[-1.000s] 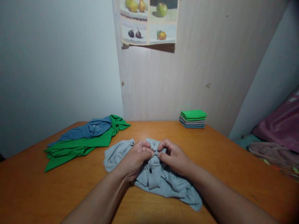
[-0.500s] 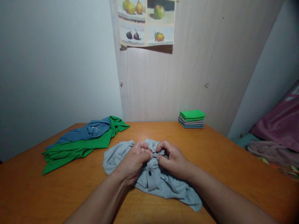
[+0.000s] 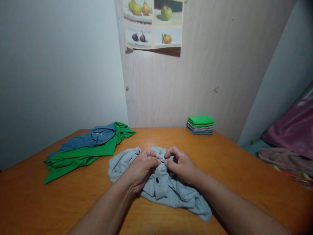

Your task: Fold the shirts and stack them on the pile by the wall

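Observation:
A crumpled grey shirt (image 3: 176,195) with a buttoned placket lies in front of me on the table. One dark button (image 3: 157,180) shows on the placket, below my fingers. My left hand (image 3: 146,166) pinches the placket cloth between thumb and fingers. Close beside it, my right hand (image 3: 181,164) pinches the same strip from the right, thumb and forefinger nearly meeting the left thumb. Whatever lies between the fingertips is mostly hidden. The shirt's left part spreads out past my left wrist, and a sleeve-like end reaches under my right forearm.
On the left of the wooden table (image 3: 232,182) lie a loose green garment (image 3: 85,156) and a blue garment (image 3: 83,138). A stack of folded clothes (image 3: 201,124), green on top, stands at the back right. Behind rises a wall with a fruit poster (image 3: 153,24).
Both hands stay at the placket. The thumbs have drawn slightly closer together and the cloth between them has folded over, hiding the slit seen before.

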`<state>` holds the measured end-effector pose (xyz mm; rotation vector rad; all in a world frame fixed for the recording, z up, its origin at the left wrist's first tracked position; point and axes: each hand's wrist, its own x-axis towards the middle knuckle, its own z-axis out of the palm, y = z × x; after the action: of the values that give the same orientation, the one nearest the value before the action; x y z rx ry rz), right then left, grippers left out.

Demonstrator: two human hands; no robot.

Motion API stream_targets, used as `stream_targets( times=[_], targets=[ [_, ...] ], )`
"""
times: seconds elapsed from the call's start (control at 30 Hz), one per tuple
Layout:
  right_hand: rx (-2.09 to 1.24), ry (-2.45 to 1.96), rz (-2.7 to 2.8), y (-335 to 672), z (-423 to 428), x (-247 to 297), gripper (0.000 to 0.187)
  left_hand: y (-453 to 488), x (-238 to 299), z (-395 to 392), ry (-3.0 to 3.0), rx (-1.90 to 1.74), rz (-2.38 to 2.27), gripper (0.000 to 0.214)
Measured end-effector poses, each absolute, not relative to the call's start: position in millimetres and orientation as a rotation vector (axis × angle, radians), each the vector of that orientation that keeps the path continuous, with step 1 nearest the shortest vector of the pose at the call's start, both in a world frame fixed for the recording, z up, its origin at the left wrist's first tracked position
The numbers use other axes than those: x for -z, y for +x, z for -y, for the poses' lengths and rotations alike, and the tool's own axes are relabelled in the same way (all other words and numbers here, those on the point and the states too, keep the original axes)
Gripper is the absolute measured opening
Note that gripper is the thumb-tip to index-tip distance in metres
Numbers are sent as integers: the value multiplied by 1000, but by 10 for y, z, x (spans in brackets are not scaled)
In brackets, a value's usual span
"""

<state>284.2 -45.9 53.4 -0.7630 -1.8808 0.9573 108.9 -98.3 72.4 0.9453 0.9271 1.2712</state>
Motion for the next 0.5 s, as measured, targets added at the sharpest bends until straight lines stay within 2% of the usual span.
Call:
stream_targets(
  times=[0.5],
  targets=[
    [-1182,-724,1856,2860,501,-591,16,1121,-671,966,836,-1302,-784,40]
  ],
)
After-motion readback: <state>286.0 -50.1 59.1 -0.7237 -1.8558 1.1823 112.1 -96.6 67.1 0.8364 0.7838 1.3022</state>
